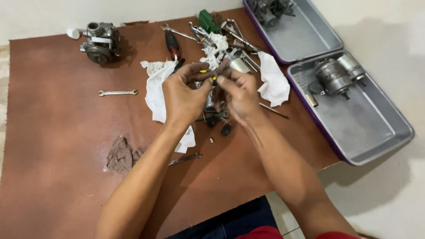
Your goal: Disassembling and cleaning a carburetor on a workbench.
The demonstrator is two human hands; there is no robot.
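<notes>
Two hands, the left hand (183, 95) and the right hand (239, 95), meet over one brown board (53, 186). Two grey trays lie at the right: the near tray (372, 132) holds two cylindrical metal motor parts (333, 77), and the far tray (310, 37) holds one dark assembly (270, 9). One carburetor (99, 42) stands at the far left. One small wrench (117, 92) lies alone, one dirty brown rag (120, 156) sits near, and at least three white cloths (274, 82) are scattered; the piled tools cannot be counted.

Small yellow-tipped part (205, 71) mostly hidden between hands (212, 90)
</notes>
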